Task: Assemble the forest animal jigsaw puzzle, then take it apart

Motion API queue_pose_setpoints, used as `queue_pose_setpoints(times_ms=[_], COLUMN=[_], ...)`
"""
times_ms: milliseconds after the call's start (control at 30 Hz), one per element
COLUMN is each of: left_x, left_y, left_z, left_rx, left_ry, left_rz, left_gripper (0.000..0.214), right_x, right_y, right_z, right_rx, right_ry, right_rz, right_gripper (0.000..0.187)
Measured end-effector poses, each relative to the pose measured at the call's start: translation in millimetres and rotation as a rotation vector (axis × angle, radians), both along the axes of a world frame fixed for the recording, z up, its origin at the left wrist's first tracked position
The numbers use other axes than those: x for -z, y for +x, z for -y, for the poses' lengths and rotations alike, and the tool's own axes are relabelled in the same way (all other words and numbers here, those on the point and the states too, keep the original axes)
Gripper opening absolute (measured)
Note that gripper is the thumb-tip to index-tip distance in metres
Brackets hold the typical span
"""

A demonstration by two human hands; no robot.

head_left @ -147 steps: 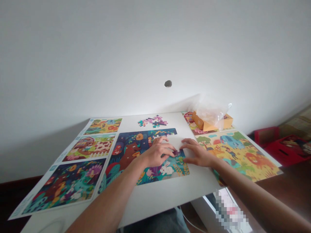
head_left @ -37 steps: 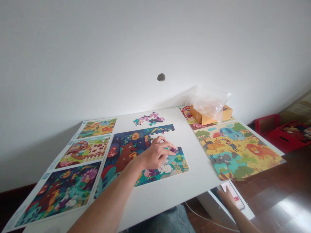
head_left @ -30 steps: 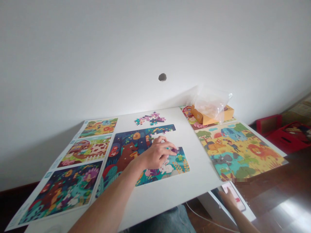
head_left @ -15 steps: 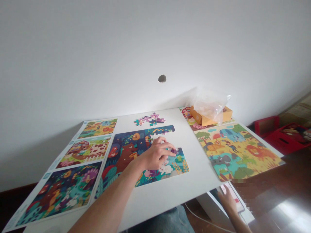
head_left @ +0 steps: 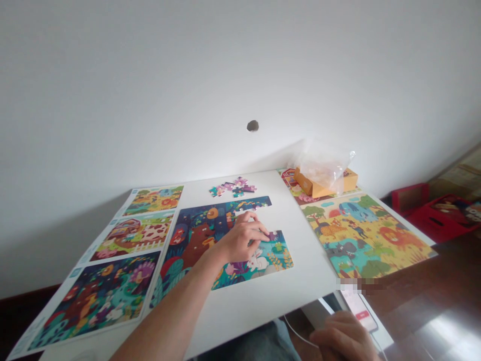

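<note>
My left hand (head_left: pixel 244 236) rests on the partly assembled jigsaw puzzle (head_left: pixel 193 235), its fingers apart and stretched over the inner gap. The index fingertip touches a purple piece (head_left: pixel 275 234) at the right part; the thumb is mostly hidden. A bear, white rabbits and dark blue foliage show in the puzzle's picture. Behind it lies a small heap of loose jigsaw pieces (head_left: pixel 243 189), pink, purple and teal. Below the table edge at the lower right, my right hand (head_left: pixel 341 335) is closed with its fingers curled in. A phone (head_left: pixel 358 311) lies just beyond that hand.
A reference sheet (head_left: pixel 132 234) with three pictures lies left on the white table (head_left: pixel 270 296). At right is a finished safari puzzle (head_left: pixel 361 233). Behind it, a clear plastic bag (head_left: pixel 319 163) sits on an orange box (head_left: pixel 332 183). A red box (head_left: pixel 436 215) stands beyond the table.
My right hand has drawn back from the phone toward me, and its fingers have curled. The left hand stays at nearly the same place on the puzzle. The view has shifted slightly.
</note>
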State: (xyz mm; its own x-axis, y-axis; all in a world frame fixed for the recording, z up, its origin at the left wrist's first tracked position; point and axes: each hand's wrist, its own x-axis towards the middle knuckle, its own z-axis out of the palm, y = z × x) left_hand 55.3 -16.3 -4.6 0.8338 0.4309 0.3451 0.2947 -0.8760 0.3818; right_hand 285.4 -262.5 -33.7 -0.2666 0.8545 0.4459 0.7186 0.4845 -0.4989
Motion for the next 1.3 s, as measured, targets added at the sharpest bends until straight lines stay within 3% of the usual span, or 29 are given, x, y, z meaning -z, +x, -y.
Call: queue_pose_setpoints(times_ms=[67,133,200,267,367,433,533,633,733,833,933,1200,1300], left_x=[-1.3,-1.4,1.2,6.7,15.6,18.5,17.4,15.0,16.4,20.9,24.6,21.1,18.2], left_y=[1,1,-1,-3,-5,-5,-5,-5,-6,-7,-8,-9,-8], left_z=[-1,-4,-8,-12,-15,-15,-12,-10,-11,-14,-16,-14,-12], left_rx=[-0.191,-0.517,-0.842,-1.009,-1.055,-1.058,-1.060,-1.054,-1.033,-1.042,-1.052,-1.051,-1.050], left_ry=[0.056,0.109,0.124,0.100,0.063,0.065,0.075,0.089,0.079,0.067,0.070,0.067,0.078], left_rz=[0.004,0.007,-0.030,-0.117,-0.227,-0.257,-0.263,-0.233,-0.187,-0.173,-0.187,-0.193,-0.150], left_gripper=[0.034,0.036,0.040,0.043,0.046,0.047,0.046,0.044,0.042,0.040,0.043,0.043,0.042], right_x=[-38.9,-64.9,-76.6,-76.7,-66.7,-60.1,-54.8,-53.1,-50.8,-48.2,-46.8,-59.2,-64.7], right_y=[-14,-30,-45,-59,-77,-90,-112,-133,-149,-157,-163,-168,-150], right_z=[-26,-60,-98,-142,-215,-266,-333,-377,-400,-413,-421,-412,-388], right_rx=[0.059,0.160,0.293,0.315,0.408,0.386,0.217,0.025,-0.154,-0.172,-0.166,-0.023,0.090], right_ry=[-0.016,-0.141,-0.210,-0.278,-0.261,-0.236,-0.213,-0.184,-0.251,-0.284,-0.299,-0.364,-0.332], right_rz=[0.001,0.033,0.155,0.263,0.294,0.285,0.296,0.336,0.497,0.532,0.514,0.377,0.260], right_gripper=[0.021,0.024,0.030,0.027,0.029,0.031,0.040,0.054,0.050,0.041,0.047,0.057,0.036])
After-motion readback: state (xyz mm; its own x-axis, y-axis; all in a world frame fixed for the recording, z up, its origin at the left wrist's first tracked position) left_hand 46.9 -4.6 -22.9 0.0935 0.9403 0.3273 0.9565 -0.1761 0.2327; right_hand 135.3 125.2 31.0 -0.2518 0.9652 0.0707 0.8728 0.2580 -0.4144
